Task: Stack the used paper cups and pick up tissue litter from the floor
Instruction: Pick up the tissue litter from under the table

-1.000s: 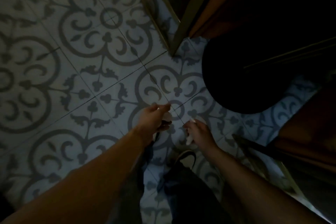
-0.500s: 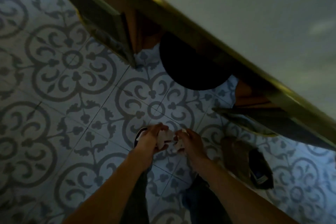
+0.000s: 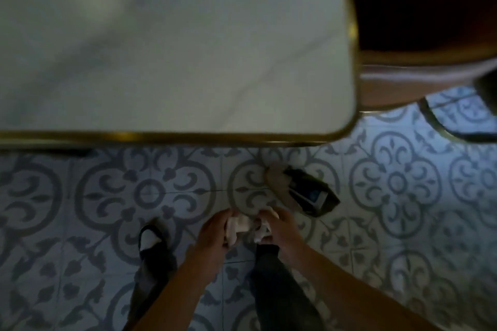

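Observation:
Crumpled white tissue (image 3: 238, 226) sits between my two hands, held in front of my body above the patterned floor. My left hand (image 3: 215, 232) is closed around the larger wad. My right hand (image 3: 282, 227) grips a smaller tissue piece (image 3: 262, 231) close beside it. The two hands nearly touch. No paper cups are in view. The frame is dim and blurred.
A white marble-look table (image 3: 174, 43) with a brass rim fills the upper frame. A brown bag with dark contents (image 3: 298, 192) lies on the tiled floor (image 3: 398, 183) just beyond my hands. A chair (image 3: 419, 78) stands at the upper right. My sandalled foot (image 3: 150, 239) is at lower left.
The view has swung up from under the table to above its top. My hands have come together with the tissue and lifted away from the floor.

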Available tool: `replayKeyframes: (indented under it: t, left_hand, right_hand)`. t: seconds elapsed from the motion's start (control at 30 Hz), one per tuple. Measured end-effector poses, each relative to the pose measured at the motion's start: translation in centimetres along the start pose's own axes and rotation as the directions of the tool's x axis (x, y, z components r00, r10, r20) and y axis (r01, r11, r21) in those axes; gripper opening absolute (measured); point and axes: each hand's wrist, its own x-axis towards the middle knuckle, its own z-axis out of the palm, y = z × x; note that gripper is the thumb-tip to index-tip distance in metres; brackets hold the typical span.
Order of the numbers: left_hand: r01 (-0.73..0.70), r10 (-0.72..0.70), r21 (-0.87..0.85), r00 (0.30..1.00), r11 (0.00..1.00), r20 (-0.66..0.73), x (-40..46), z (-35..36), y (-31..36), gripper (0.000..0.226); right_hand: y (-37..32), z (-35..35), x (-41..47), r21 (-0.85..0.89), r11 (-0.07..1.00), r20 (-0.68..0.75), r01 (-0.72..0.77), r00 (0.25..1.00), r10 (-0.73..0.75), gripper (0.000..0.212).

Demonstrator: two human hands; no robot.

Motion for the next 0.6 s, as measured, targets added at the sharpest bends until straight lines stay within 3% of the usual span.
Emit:
replayKeyframes:
  t: [0.13, 0.27, 0.43, 0.6]
  left_hand:
    - [0.192, -0.192, -0.004, 0.981, 0.981, -0.006, 0.8, 7.9, -0.9, 0.034]
    - [0.203, -0.203, 0.121, 0.979, 0.972, -0.009, 1.7, 13.9, -2.6, 0.036]
    - [0.214, -0.215, 0.214, 0.976, 0.953, -0.021, 4.5, 20.3, -5.0, 0.015]
    - [0.194, -0.208, 0.235, 0.977, 0.952, 0.038, 8.2, 25.8, -7.5, 0.019]
  right_hand:
    - [0.8, -7.9, 1.7, 0.143, 0.989, -0.12, -0.035, 0.991, 0.052, 0.02]
    - [2.6, -14.1, 3.5, 0.32, 0.947, -0.201, -0.024, 0.975, 0.093, 0.017]
    - [5.9, -19.2, 6.7, 0.478, 0.878, -0.211, -0.025, 0.967, 0.142, 0.02]
    - [8.2, -22.3, 10.6, 0.6, 0.8, -0.196, -0.007, 0.968, 0.155, 0.011]
